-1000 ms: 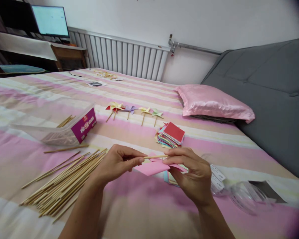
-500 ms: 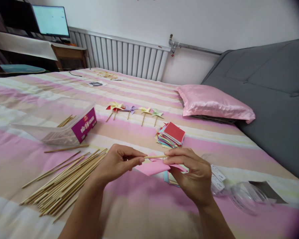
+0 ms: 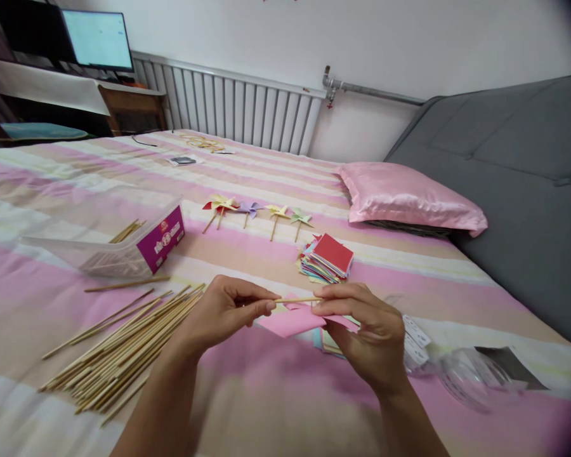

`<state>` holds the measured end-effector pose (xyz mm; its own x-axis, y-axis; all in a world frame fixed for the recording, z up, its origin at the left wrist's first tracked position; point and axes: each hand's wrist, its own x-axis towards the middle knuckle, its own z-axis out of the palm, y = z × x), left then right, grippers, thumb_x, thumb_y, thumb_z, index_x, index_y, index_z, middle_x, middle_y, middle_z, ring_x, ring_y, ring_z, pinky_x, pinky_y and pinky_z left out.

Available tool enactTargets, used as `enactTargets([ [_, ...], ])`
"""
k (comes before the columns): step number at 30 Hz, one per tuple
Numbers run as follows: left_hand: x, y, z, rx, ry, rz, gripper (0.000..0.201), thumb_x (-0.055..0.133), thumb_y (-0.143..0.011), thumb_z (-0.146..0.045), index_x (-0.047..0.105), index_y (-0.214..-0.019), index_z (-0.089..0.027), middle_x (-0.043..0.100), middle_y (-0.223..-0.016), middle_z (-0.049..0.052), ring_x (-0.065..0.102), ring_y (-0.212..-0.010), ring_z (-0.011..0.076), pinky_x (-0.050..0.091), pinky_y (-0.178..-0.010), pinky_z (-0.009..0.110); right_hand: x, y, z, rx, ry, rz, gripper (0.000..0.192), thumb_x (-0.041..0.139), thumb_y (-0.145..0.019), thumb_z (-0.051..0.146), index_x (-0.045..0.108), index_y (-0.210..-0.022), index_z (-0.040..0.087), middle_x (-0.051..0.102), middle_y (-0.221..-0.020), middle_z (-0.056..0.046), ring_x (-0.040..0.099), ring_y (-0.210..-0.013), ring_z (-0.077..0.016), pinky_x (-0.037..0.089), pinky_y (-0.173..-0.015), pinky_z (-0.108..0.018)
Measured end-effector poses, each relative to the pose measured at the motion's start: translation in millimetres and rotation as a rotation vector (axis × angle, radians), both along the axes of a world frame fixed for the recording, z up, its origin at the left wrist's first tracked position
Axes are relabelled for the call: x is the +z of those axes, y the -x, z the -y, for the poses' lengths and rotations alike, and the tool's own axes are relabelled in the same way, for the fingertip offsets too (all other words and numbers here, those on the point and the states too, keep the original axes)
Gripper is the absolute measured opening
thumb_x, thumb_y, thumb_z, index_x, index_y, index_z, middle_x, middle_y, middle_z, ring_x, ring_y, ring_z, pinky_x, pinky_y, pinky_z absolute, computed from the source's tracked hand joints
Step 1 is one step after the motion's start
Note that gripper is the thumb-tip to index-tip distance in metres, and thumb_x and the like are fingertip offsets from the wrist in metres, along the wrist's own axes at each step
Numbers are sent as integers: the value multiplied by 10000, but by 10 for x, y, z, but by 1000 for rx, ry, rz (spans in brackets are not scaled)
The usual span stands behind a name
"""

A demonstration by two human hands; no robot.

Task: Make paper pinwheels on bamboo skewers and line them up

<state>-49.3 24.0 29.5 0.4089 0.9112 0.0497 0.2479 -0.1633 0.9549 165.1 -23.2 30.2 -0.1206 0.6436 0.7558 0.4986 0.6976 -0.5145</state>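
A: What are the hands on?

B: The left hand point(image 3: 223, 314) pinches one end of a thin wooden stick point(image 3: 297, 299), fingers closed on it. The right hand point(image 3: 368, 336) has thumb and forefinger clamped where the stick's other end meets a pink paper piece point(image 3: 290, 320). Both are raised just above the bed point(image 3: 266, 393), close in front of the person.

A: How far along does the work look?

B: Partway, I'd say. Four finished pinwheels point(image 3: 254, 212) lie in a row on the bed at about 12 o'clock from the hands, well apart from them. The pink piece looks folded, but I cannot tell whether it is fixed to the stick yet.

A: And what's left to use?

B: Plenty. A big heap of sticks point(image 3: 118, 349) lies at 9 o'clock from the hands, with more in a clear plastic box point(image 3: 124, 244) at 10 o'clock. A stack of coloured paper squares point(image 3: 326, 260), red on top, sits at 1 o'clock, near the hands. More paper lies under the right hand, and at 3 o'clock there is some clear plastic wrapping point(image 3: 471, 377).

A: Anything else?

B: A pink pillow point(image 3: 404, 197) at 2 o'clock, far off.
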Motion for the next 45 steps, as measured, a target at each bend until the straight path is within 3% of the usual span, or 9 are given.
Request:
enactTargets([
  [13,28,-1,16,7,-20,21,177,676,-694,-276,750,-770,-134,674,-591,60,487,-495,100,345,-447,208,16,15,-5,-21,1,-1,240,633,-696,25,696,-783,240,700,-848,-18,647,-793,-178,499,-703,-325],
  [25,42,9,17,17,-98,-13,142,671,-699,-239,750,-767,-142,685,-606,52,508,-524,98,365,-468,191,-1,-6,-1,-13,15,-12,343,624,-645,-38,700,-805,256,710,-839,-8,643,-802,-186,486,-719,-343],
  [45,54,-8,41,35,-161,-29,138,671,-696,-236,750,-753,-138,709,-640,66,561,-552,125,400,-486,203,-23,-6,-5,-42,14,-15,354,603,-645,-39,699,-801,263,715,-811,-4,647,-791,-199,480,-692,-348],
])
